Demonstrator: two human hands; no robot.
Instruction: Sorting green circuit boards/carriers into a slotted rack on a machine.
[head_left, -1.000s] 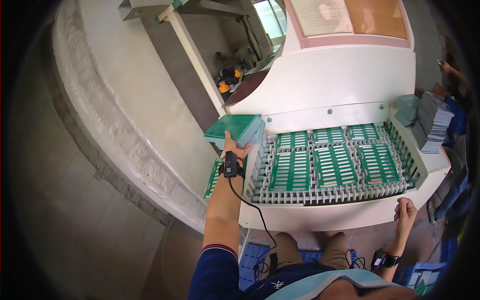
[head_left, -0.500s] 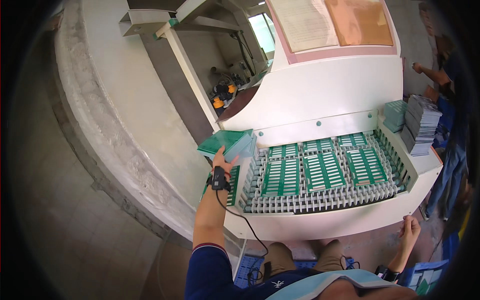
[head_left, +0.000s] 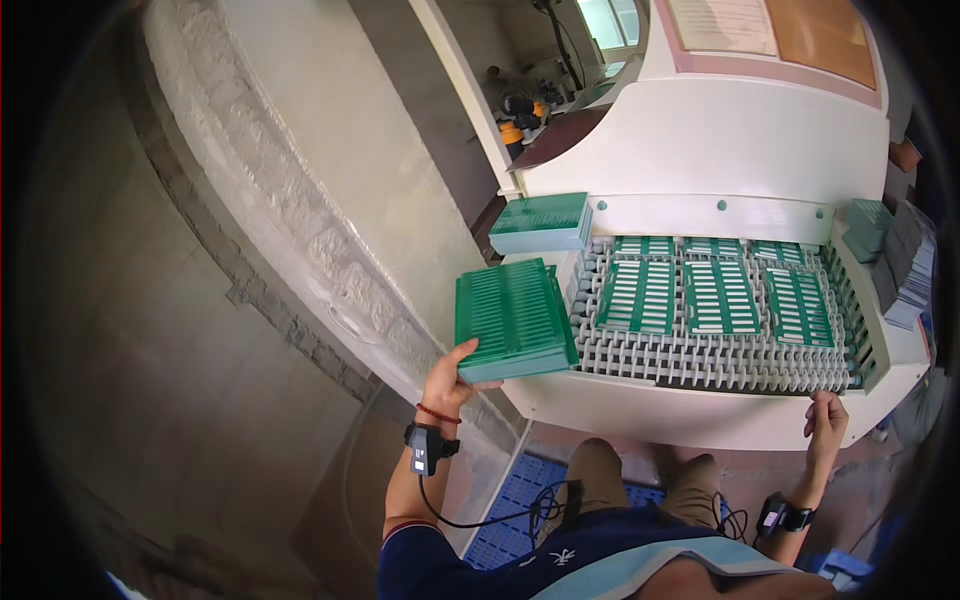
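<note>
My left hand point(head_left: 452, 378) grips the near left corner of a stack of green circuit boards point(head_left: 515, 320), thumb on top and other fingers partly hidden beneath it. This stack is at the left side of the white machine; whether it rests on the ledge I cannot tell. Just behind it, a second stack of green boards point(head_left: 540, 222) sits on the machine's left corner. My right hand point(head_left: 826, 425) is at the machine's front right edge, fingers curled in, with nothing visible in them. Several slotted green boards point(head_left: 722, 298) lie in rows on the roller conveyor point(head_left: 700, 365).
The machine's white hood point(head_left: 720, 140) rises behind the rollers. More boards point(head_left: 905, 265) are piled on its right ledge. A rough wall edge point(head_left: 330, 260) runs along the left. Blue plastic slats point(head_left: 515, 500) lie near my legs, and cables hang from both wrist devices.
My left hand has left the far corner stack and come nearer, now holding the near stack. The far stack sits squarer. My right hand appears nearer the rollers; the view has shifted.
</note>
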